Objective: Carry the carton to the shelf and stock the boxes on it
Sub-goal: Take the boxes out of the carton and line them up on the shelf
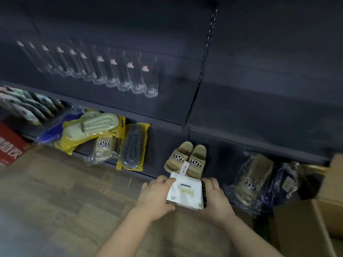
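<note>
Both hands hold a small stack of white boxes (184, 191) with yellow print on top and a dark right side. My left hand (156, 194) grips the stack's left edge, my right hand (215, 196) its right edge. The stack hangs low, just in front of the dark bottom shelf (219, 145). An open brown carton (315, 219) stands on the floor at the right; its inside is hidden.
A tan pair of slippers (187, 158) stands on the bottom shelf right behind the stack. Bagged slippers (254, 179) lie to its right, more bagged slippers (133, 145) to the left. Tall glasses (130, 75) line the upper shelf. A red carton (9, 145) sits far left.
</note>
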`<action>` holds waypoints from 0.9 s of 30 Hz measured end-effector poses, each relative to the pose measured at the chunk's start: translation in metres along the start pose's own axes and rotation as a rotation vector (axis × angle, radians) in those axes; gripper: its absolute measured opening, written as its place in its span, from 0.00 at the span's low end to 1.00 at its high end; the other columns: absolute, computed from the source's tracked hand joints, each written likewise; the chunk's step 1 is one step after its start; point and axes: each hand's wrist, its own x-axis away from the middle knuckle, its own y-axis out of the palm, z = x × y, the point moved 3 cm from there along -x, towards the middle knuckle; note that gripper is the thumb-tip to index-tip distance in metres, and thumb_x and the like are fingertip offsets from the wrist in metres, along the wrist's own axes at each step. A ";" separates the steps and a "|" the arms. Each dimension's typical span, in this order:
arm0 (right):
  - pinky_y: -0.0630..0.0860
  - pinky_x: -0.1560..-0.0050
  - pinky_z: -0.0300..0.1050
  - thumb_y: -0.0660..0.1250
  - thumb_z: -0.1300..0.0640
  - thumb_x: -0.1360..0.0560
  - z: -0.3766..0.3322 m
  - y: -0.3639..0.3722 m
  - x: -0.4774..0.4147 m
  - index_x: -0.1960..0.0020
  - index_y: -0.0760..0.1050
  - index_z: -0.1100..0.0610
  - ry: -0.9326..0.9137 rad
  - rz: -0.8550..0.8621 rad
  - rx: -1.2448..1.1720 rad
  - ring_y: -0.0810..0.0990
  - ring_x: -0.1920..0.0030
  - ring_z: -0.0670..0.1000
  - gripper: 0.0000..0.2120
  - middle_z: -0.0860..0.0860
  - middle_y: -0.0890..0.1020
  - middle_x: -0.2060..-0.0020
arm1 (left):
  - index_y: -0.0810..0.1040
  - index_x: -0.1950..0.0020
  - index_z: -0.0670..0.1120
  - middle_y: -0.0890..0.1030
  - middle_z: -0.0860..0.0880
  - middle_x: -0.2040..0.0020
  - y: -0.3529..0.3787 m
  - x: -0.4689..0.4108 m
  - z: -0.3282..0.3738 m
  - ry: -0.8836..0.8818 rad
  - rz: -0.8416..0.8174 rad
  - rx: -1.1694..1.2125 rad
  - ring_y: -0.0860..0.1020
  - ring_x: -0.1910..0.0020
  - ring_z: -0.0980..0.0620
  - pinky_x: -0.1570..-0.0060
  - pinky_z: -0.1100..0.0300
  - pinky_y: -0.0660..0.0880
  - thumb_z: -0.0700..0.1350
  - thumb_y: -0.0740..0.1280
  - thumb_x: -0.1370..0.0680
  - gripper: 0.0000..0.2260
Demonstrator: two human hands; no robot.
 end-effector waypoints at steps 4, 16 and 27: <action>0.71 0.40 0.49 0.73 0.38 0.36 -0.039 -0.078 0.038 0.28 0.57 0.51 -0.018 -0.007 0.022 0.71 0.38 0.57 0.44 0.49 0.59 0.32 | 0.56 0.23 0.56 0.65 0.52 0.29 -0.071 0.037 0.037 0.011 0.010 -0.028 0.67 0.31 0.48 0.32 0.49 0.63 0.51 0.74 0.30 0.41; 0.72 0.47 0.45 0.73 0.54 0.36 -0.117 -0.295 0.111 0.29 0.58 0.50 -0.094 0.233 0.060 0.71 0.41 0.55 0.40 0.46 0.59 0.32 | 0.40 0.21 0.59 0.41 0.51 0.20 -0.258 0.109 0.128 0.101 0.200 0.015 0.58 0.24 0.44 0.29 0.45 0.61 0.50 0.77 0.31 0.53; 0.74 0.53 0.47 0.75 0.54 0.37 -0.157 -0.421 0.142 0.28 0.58 0.51 -0.136 0.466 0.218 0.70 0.43 0.57 0.42 0.47 0.60 0.33 | 0.36 0.21 0.58 0.53 0.51 0.21 -0.359 0.135 0.179 0.245 0.367 0.104 0.70 0.30 0.45 0.37 0.46 0.71 0.57 0.75 0.30 0.53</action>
